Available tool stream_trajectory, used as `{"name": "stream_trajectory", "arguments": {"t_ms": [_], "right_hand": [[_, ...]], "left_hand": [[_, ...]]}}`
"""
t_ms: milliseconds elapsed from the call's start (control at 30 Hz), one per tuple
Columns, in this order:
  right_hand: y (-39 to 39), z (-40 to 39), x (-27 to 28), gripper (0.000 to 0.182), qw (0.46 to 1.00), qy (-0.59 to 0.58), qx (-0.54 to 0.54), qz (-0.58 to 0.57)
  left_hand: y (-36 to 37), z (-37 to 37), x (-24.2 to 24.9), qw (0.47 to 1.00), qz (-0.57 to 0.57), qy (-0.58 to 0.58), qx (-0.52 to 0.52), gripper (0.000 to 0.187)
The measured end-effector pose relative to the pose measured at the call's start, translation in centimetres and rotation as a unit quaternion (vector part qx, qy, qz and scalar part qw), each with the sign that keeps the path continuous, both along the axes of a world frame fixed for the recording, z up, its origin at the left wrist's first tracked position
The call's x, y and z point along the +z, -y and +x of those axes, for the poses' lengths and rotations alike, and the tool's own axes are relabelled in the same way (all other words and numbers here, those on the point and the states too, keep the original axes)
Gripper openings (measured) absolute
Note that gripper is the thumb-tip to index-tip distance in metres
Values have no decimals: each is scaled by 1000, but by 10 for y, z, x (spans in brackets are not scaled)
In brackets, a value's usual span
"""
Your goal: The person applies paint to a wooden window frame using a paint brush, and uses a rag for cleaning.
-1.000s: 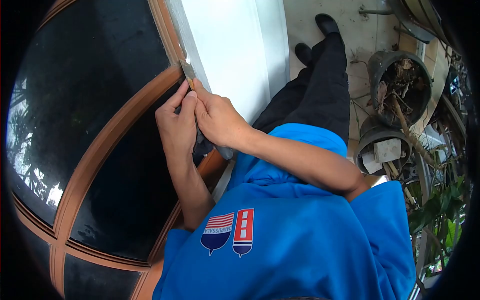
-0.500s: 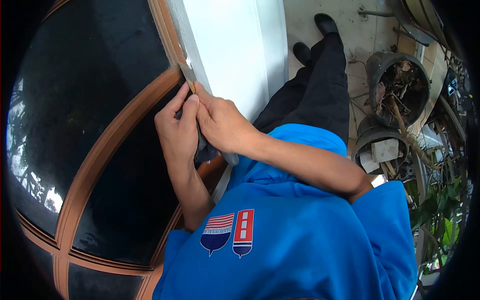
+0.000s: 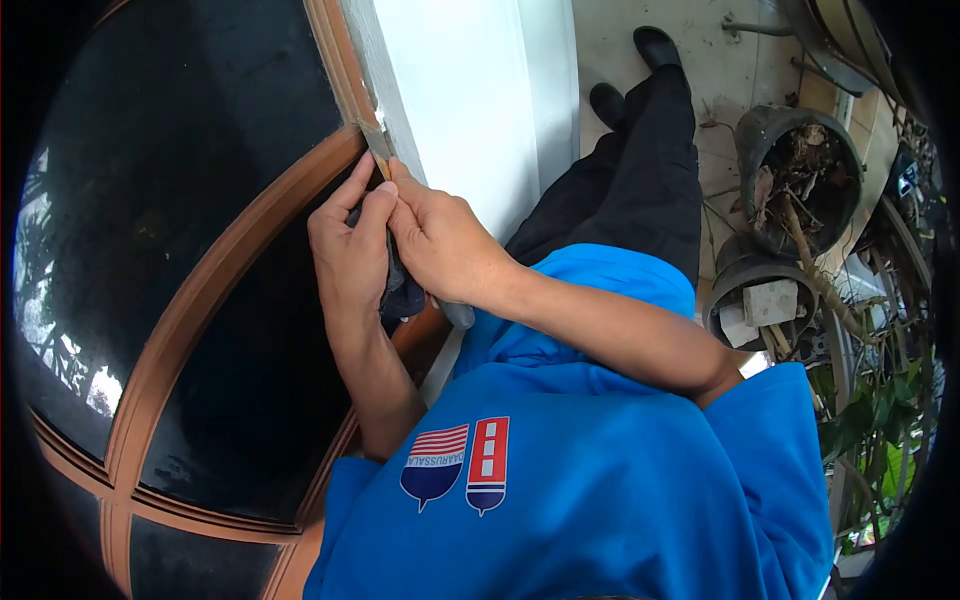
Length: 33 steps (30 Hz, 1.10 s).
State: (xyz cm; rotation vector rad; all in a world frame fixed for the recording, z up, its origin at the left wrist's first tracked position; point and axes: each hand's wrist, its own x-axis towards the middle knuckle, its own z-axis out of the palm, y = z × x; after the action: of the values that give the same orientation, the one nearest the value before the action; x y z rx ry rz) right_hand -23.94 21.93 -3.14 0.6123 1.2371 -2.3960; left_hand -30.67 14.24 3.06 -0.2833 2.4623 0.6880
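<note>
My right hand [image 3: 440, 235] is closed in a pinch around a small putty knife [image 3: 377, 142], whose flat grey blade points up at the seam between the brown window frame [image 3: 345, 75] and the white wall [image 3: 455, 90]. My left hand [image 3: 350, 255] is curled around a dark cloth [image 3: 402, 297], which bunches out below the fingers. Its index fingertip reaches the side of the blade, and its thumb lies close against my right fingers. Much of the knife's handle is hidden by the fingers.
Dark glass panes [image 3: 200, 140] with a curved brown crossbar [image 3: 215, 265] fill the left side. On the tiled floor [image 3: 720, 60] at right stand a black pot [image 3: 745, 185] with dry debris and another pot [image 3: 725, 285] holding broken blocks. Green plants [image 3: 860, 420] grow at lower right.
My left index finger has moved up slightly along the blade. The dark cloth shows a little more below my hands, while the putty knife stays at nearly the same spot.
</note>
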Motion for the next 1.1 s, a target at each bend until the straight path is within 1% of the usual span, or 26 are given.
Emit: {"name": "stream_trajectory", "arguments": {"t_ms": [100, 267, 367, 467, 667, 867, 967, 1100], "right_hand": [[2, 1, -1, 50, 1000, 0, -14, 0], [-8, -3, 6, 47, 999, 27, 28, -19], [6, 2, 2, 46, 1000, 9, -17, 16], [13, 0, -5, 46, 1000, -5, -13, 26], [10, 3, -3, 42, 1000, 11, -7, 18], [14, 4, -6, 45, 999, -15, -27, 37], [5, 3, -1, 52, 999, -17, -23, 19], [3, 3, -1, 52, 998, -28, -37, 39]], "left_hand": [[1, -1, -2, 1000, 5, -10, -13, 49], [3, 0, -3, 1000, -4, 1, 0, 49], [5, 2, -4, 1000, 13, -13, -14, 49], [4, 0, -4, 1000, -1, 4, -2, 49], [9, 3, -8, 1000, -2, -10, -17, 48], [6, 3, -6, 1000, -9, -1, -6, 48], [5, 4, -5, 1000, -10, 1, -2, 48], [1, 3, -5, 1000, -3, -18, -14, 48]]}}
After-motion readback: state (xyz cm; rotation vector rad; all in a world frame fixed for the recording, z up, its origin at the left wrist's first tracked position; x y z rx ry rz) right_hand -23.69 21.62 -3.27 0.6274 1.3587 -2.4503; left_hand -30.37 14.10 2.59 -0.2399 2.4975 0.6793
